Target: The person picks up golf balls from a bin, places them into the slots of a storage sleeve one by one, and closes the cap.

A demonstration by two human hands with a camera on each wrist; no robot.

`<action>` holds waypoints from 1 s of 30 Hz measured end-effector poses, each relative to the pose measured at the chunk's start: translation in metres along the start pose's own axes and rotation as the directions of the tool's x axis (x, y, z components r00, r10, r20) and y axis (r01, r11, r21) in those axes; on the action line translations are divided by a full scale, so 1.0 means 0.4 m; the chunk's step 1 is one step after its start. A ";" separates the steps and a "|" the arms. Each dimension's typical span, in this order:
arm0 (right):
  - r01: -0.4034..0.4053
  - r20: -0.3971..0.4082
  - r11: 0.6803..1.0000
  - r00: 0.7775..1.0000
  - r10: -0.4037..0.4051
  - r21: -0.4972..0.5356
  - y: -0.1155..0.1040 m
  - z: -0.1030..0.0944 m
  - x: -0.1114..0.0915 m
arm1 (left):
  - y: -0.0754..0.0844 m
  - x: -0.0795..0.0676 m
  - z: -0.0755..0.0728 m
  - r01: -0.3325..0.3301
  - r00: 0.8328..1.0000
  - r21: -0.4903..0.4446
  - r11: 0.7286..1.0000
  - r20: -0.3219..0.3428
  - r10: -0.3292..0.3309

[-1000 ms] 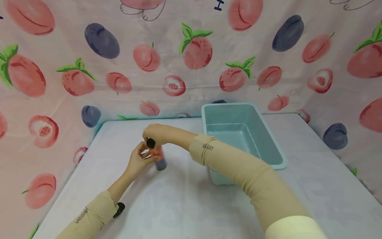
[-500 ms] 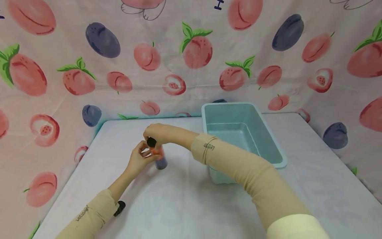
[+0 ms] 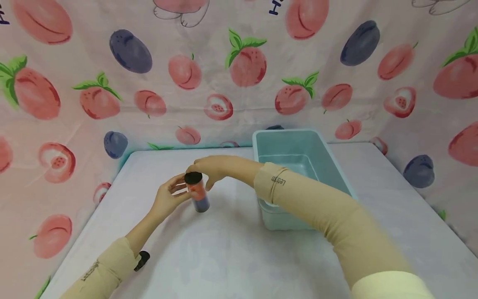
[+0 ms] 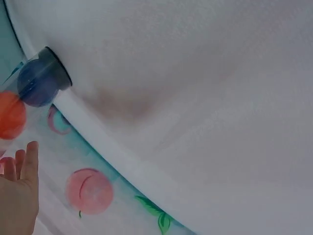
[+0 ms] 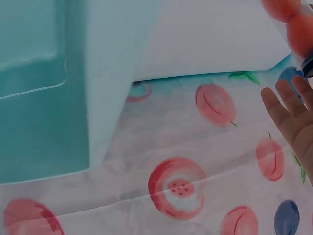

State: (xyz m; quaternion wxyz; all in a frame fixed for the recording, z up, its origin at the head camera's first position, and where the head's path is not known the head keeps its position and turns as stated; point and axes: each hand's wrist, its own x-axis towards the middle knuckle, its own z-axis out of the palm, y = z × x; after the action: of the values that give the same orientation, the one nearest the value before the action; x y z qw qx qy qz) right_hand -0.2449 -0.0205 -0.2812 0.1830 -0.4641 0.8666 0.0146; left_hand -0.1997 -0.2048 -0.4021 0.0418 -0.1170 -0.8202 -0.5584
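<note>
A clear tube (image 3: 198, 193) with a black cap (image 3: 193, 178) on top stands upright on the table. Orange balls (image 4: 11, 115) and a dark blue ball (image 4: 37, 83) show through its wall in the left wrist view. My left hand (image 3: 166, 199) is at the tube's left side, fingers fairly straight, thumb near the wall; whether it touches is hard to tell. My right hand (image 3: 212, 168) hovers behind and to the right of the cap, its fingers loose and spread in the right wrist view.
A light blue-green basin (image 3: 271, 216) stands at the right, under my right forearm. A small black object (image 3: 142, 261) lies beside my left sleeve, partly hidden. Fruit-patterned cloth (image 3: 239, 99) hangs behind the white table (image 3: 231, 257).
My right hand has come off the cap and moved right, its fingers loosening. My left hand has drawn back slightly left. The tube stays in place, cap on.
</note>
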 end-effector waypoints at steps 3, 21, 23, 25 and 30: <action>-0.031 0.014 0.999 0.999 0.031 -0.005 0.009 0.006 -0.016 | 0.018 -0.008 -0.007 -0.020 0.999 0.015 1.000 -0.029 0.020; -0.002 0.093 0.991 0.996 0.014 -0.132 0.005 0.001 -0.057 | 0.092 -0.045 -0.067 -0.512 0.820 0.664 0.545 0.190 0.539; 0.009 0.079 0.993 0.997 0.000 -0.119 0.008 0.002 -0.056 | 0.087 -0.046 -0.070 -0.523 0.814 0.673 0.523 0.210 0.542; 0.005 0.086 0.994 0.996 0.004 -0.109 0.012 0.004 -0.058 | 0.081 -0.048 -0.069 -0.541 0.801 0.673 0.505 0.230 0.552; -0.023 0.153 0.997 0.988 0.034 -0.076 0.016 0.011 -0.064 | 0.062 -0.053 -0.064 -0.566 0.780 0.669 0.481 0.247 0.575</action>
State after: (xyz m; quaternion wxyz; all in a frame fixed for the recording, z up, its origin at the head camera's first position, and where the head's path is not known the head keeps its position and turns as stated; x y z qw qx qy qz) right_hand -0.2358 0.0043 -0.2779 0.2320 -0.4557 0.8551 0.0853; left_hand -0.1749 -0.2229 -0.3745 0.2707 -0.3534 -0.8828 -0.1502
